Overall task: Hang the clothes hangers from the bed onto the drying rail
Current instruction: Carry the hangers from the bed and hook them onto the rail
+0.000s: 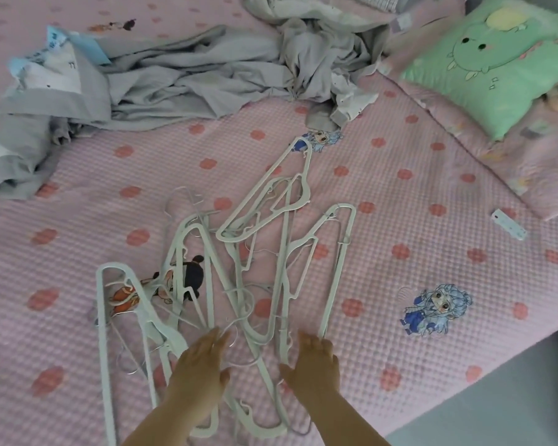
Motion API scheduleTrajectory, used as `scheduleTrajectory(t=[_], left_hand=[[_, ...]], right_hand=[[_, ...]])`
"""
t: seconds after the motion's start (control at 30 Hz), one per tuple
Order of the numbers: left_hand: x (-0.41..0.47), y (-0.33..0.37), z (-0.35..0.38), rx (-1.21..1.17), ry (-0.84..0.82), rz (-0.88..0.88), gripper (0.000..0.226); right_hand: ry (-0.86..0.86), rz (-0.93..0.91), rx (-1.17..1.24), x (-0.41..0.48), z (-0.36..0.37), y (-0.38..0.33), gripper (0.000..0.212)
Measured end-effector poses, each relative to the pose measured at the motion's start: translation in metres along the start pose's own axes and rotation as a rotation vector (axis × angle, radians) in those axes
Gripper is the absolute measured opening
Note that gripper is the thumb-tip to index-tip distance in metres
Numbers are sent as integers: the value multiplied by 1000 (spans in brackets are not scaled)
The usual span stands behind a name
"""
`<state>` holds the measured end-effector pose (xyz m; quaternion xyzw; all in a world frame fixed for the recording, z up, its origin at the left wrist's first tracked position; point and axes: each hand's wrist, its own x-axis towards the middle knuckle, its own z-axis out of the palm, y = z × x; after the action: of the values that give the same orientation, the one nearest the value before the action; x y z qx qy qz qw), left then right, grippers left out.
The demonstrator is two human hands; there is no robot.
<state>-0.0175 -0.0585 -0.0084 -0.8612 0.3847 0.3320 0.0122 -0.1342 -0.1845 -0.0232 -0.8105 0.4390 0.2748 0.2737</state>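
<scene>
A tangled heap of pale mint plastic clothes hangers [208,284] is being borne by the pink waffle-quilted bedspread [400,188], towards its near edge. The left hand [200,365] and right hand [313,365] are being laid flat on the heap's near end, fingers straight, nothing gripped. Crumpled grey clothing [190,75] is being seen behind, and a green cartoon cushion [490,59] at far right. Grey floor [512,397] is being glimpsed alongside.

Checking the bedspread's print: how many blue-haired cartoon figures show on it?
2. One blue-haired cartoon figure lies right of the tangled white plastic hangers; the other is beyond them, by the edge of the crumpled grey cloth. Others may be hidden under it.
</scene>
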Motion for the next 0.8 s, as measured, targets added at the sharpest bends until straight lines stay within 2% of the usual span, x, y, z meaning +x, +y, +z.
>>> scheduleTrajectory(t=[0.13, 0.33, 0.53, 0.67, 0.8], left_hand=[[12, -8, 3, 95, -19, 36, 59], [19, -14, -2, 60, -77, 93, 60], [24, -17, -5, 71, -115, 129, 59], [24, -17, -5, 69, -107, 129, 58], [25, -14, -6, 132, -96, 146, 53]], right_hand=[[58, 59, 53, 2, 5, -5, 54], [145, 229, 258, -16, -12, 24, 37], [228, 234, 189, -34, -25, 50, 20], [276, 256, 126, -43, -36, 68, 36], [318, 325, 115, -56, -38, 93, 37]])
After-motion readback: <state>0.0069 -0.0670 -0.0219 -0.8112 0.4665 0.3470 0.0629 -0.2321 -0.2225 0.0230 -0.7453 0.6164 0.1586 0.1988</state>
